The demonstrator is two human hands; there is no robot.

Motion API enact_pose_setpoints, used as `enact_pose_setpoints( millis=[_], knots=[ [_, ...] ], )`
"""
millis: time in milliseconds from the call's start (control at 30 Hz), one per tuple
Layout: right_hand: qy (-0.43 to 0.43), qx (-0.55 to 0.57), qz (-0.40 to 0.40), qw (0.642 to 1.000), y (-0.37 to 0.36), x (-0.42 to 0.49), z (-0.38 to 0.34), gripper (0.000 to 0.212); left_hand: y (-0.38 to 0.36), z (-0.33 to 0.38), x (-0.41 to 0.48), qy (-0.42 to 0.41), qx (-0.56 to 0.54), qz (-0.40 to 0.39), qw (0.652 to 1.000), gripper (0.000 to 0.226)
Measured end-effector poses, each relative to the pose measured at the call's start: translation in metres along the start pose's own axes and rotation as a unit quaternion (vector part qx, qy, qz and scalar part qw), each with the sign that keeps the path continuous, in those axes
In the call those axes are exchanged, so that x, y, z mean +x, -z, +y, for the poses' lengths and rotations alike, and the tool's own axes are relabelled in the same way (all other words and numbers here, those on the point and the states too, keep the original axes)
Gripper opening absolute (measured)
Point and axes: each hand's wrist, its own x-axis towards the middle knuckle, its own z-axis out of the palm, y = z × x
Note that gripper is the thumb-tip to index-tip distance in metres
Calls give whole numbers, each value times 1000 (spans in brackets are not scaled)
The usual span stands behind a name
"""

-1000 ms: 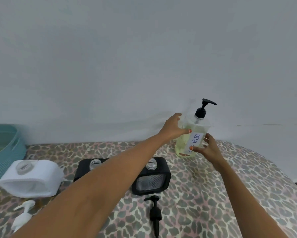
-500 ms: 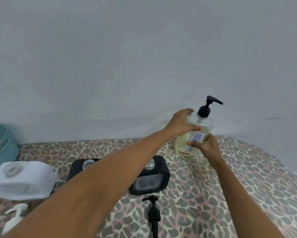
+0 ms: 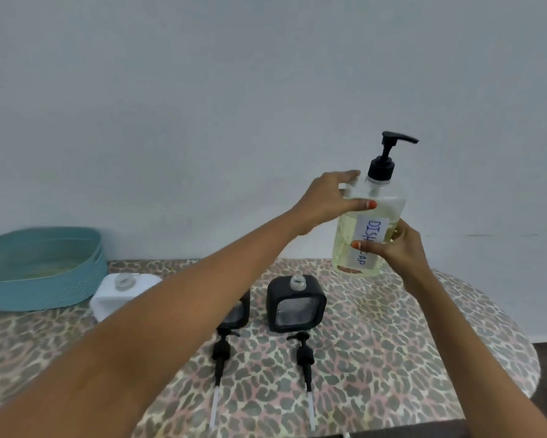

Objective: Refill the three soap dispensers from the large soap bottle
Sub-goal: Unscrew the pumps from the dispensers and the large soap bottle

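The large clear soap bottle (image 3: 348, 235), filled with pale yellow liquid and topped by a black pump, hangs above the table's far right. My left hand (image 3: 326, 200) grips its shoulder and my right hand (image 3: 395, 248) grips its lower body over the "DISH SOAP" label. Below stand three open dispensers: a black one (image 3: 296, 303), a second black one (image 3: 237, 314) partly behind my left arm, and a white one (image 3: 120, 292). Two black pump heads (image 3: 305, 358) (image 3: 220, 352) lie in front of them.
A teal woven basket (image 3: 44, 270) sits at the back left on the leopard-print table (image 3: 376, 358). The table's rounded edge curves along the right, with dark floor beyond. A plain wall rises right behind.
Both hands have lifted the large bottle off the table and raised it. The view has shifted, bringing the basket and both black pump heads into sight.
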Motion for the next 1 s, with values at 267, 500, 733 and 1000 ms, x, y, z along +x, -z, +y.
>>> enact_pose_setpoints(
  millis=[267,500,733,1000],
  knots=[
    [11,-13,-66,998,-40,-71,-33,54,40,19,-97,3,36,35,999,75],
    [5,-60,-114,992,-70,-115,0,56,40,-25,-155,37,51,55,997,78],
    [-3,-107,-156,982,-96,-143,46,57,30,-82,-183,73,70,46,994,80],
    [15,-110,-190,975,-118,-153,63,65,35,-112,-199,90,13,73,993,74]
  ],
)
